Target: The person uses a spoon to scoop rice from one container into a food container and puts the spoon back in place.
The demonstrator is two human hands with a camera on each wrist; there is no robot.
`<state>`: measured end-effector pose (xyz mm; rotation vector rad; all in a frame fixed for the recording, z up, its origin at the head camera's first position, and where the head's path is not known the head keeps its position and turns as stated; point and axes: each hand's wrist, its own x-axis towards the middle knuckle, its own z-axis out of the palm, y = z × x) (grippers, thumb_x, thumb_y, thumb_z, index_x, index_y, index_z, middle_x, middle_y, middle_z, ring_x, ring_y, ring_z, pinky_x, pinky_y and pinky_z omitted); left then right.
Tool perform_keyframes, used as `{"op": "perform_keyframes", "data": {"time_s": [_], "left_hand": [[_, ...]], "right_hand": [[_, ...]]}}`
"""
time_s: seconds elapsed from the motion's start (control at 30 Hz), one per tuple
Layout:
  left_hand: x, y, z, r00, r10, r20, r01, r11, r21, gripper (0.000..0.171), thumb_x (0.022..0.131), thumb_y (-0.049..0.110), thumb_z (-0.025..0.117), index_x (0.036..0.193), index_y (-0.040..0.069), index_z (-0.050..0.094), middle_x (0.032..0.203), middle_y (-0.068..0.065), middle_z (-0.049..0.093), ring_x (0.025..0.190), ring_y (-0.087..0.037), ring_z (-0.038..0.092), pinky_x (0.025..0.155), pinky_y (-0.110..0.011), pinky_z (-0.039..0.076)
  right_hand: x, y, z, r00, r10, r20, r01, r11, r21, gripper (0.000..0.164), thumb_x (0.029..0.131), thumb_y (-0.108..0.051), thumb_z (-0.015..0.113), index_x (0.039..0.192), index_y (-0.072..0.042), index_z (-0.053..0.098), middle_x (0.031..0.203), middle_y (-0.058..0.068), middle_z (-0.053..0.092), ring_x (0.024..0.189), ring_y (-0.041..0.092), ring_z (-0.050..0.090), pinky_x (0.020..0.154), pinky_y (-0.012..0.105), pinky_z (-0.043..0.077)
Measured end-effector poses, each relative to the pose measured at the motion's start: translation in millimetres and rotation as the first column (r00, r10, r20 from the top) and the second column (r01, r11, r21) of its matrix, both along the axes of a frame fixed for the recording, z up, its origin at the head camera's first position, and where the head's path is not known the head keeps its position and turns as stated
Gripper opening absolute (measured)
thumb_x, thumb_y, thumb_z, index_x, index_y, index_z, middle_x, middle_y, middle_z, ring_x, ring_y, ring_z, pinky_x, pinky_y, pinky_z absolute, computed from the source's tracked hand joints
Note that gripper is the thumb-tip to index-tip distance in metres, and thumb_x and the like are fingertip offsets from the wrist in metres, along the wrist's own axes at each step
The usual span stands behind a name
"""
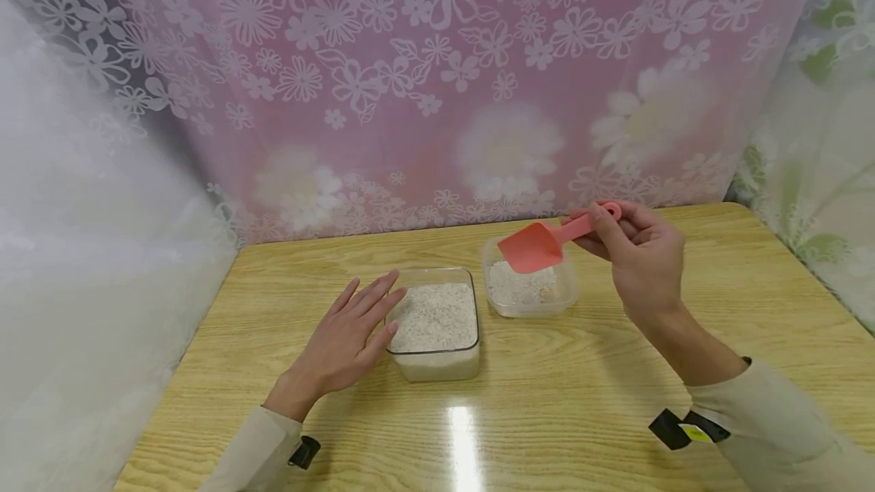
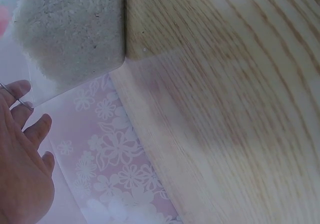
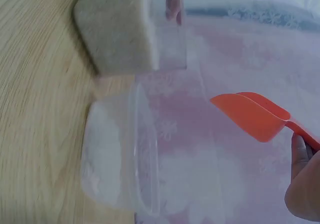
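Note:
A pink plastic scoop (image 1: 533, 247) is pinched by its handle in my right hand (image 1: 642, 257), its blade pointing left above a small translucent container (image 1: 532, 312). White rice (image 1: 519, 285) lies in that container. In the head view the scoop's blade shows no rice. To the left stands a larger clear container (image 1: 444, 367) filled high with rice (image 1: 437, 316). My left hand (image 1: 352, 332) rests at its left rim with fingers spread and fairly straight. From the right wrist, the scoop (image 3: 252, 116) appears raised well clear of the small container (image 3: 145, 154).
Both containers stand on a wood-grain table (image 1: 547, 416), close to its back edge. A pink floral curtain (image 1: 410, 97) hangs behind it, and pale sheets (image 1: 89, 249) hang at the sides.

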<state>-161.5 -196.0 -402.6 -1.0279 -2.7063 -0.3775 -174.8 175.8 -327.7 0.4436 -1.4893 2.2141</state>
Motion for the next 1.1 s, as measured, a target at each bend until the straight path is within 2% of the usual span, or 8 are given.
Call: {"op": "perform_keyframes", "data": {"time_s": [0.2, 0.3, 0.47, 0.67, 0.83, 0.97, 1.03, 1.1], "left_hand": [[0.4, 0, 1.1, 1.000, 0.002, -0.002, -0.002, 1.000, 0.002, 0.052, 0.104, 0.040, 0.033, 0.150, 0.017, 0.035, 0.158, -0.001, 0.019, 0.142, -0.014, 0.019, 0.117, -0.043, 0.007], [0.6, 0, 1.9, 1.000, 0.004, -0.006, -0.004, 1.000, -0.002, 0.052, 0.104, 0.040, 0.033, 0.150, 0.017, 0.035, 0.158, 0.000, 0.019, 0.142, -0.013, 0.018, 0.117, -0.043, 0.007], [-0.4, 1, 1.6, 1.000, 0.002, -0.017, -0.003, 1.000, -0.008, 0.051, 0.104, 0.040, 0.033, 0.149, 0.016, 0.036, 0.157, -0.002, 0.021, 0.142, -0.014, 0.019, 0.117, -0.044, 0.008], [-0.4, 1, 1.1, 1.000, 0.004, -0.021, -0.004, 1.000, -0.010, 0.052, 0.104, 0.040, 0.032, 0.148, 0.015, 0.038, 0.157, -0.002, 0.022, 0.142, -0.014, 0.021, 0.117, -0.044, 0.009], [-0.5, 2, 1.8, 1.000, 0.003, -0.020, -0.004, 1.000, -0.011, 0.052, 0.104, 0.041, 0.032, 0.149, 0.014, 0.038, 0.157, 0.000, 0.020, 0.142, -0.013, 0.020, 0.117, -0.044, 0.009], [-0.7, 1, 2.1, 1.000, 0.005, -0.015, -0.006, 1.000, -0.016, 0.052, 0.104, 0.041, 0.032, 0.149, 0.015, 0.037, 0.158, 0.000, 0.019, 0.142, -0.013, 0.019, 0.117, -0.044, 0.009], [-0.7, 1, 1.7, 1.000, 0.008, -0.013, -0.009, 1.000, -0.019, 0.052, 0.104, 0.041, 0.031, 0.149, 0.016, 0.036, 0.158, 0.000, 0.020, 0.142, -0.012, 0.018, 0.117, -0.044, 0.008], [-0.8, 0, 1.1, 1.000, 0.010, -0.013, -0.011, 1.000, -0.017, 0.052, 0.104, 0.041, 0.032, 0.149, 0.016, 0.036, 0.157, -0.001, 0.020, 0.142, -0.012, 0.018, 0.117, -0.044, 0.008]], "right_hand": [[6.1, -21, 5.0, 0.987, 0.159, 0.024, -0.158, 0.986, -0.048, 0.021, 0.093, 0.004, 0.057, 0.106, 0.020, 0.054, 0.095, 0.024, 0.069, 0.087, 0.029, 0.069, 0.077, 0.041, 0.052], [6.6, -33, 1.2, 0.980, 0.188, 0.059, -0.186, 0.982, -0.032, 0.021, 0.094, 0.001, 0.057, 0.105, 0.019, 0.054, 0.095, 0.022, 0.069, 0.088, 0.028, 0.070, 0.078, 0.041, 0.052], [5.3, -53, -9.3, 0.980, 0.182, 0.084, -0.188, 0.980, 0.069, 0.025, 0.094, -0.003, 0.060, 0.105, 0.019, 0.056, 0.096, 0.020, 0.070, 0.089, 0.026, 0.069, 0.078, 0.040, 0.054], [6.1, -72, -19.2, 0.994, 0.101, 0.031, -0.105, 0.958, 0.268, 0.018, 0.093, -0.002, 0.061, 0.102, 0.013, 0.063, 0.097, 0.021, 0.069, 0.088, 0.024, 0.070, 0.076, 0.036, 0.056], [8.1, -82, -23.0, 0.992, 0.058, -0.111, -0.006, 0.906, 0.423, 0.015, 0.090, 0.004, 0.062, 0.104, 0.005, 0.068, 0.097, 0.015, 0.071, 0.085, 0.021, 0.070, 0.070, 0.027, 0.058], [6.9, -88, -27.2, 0.964, 0.039, -0.263, 0.115, 0.831, 0.544, 0.021, 0.086, 0.008, 0.066, 0.105, 0.000, 0.070, 0.096, 0.009, 0.072, 0.083, 0.021, 0.070, 0.068, 0.021, 0.057], [6.1, -89, -29.1, 0.958, 0.037, -0.284, 0.143, 0.799, 0.584, 0.021, 0.086, 0.006, 0.068, 0.104, -0.002, 0.071, 0.095, 0.006, 0.072, 0.082, 0.019, 0.070, 0.068, 0.021, 0.056], [5.4, -91, -31.0, 0.964, 0.043, -0.263, 0.131, 0.783, 0.608, 0.017, 0.087, 0.001, 0.067, 0.104, -0.004, 0.071, 0.093, 0.005, 0.071, 0.080, 0.018, 0.070, 0.068, 0.021, 0.057]]}}
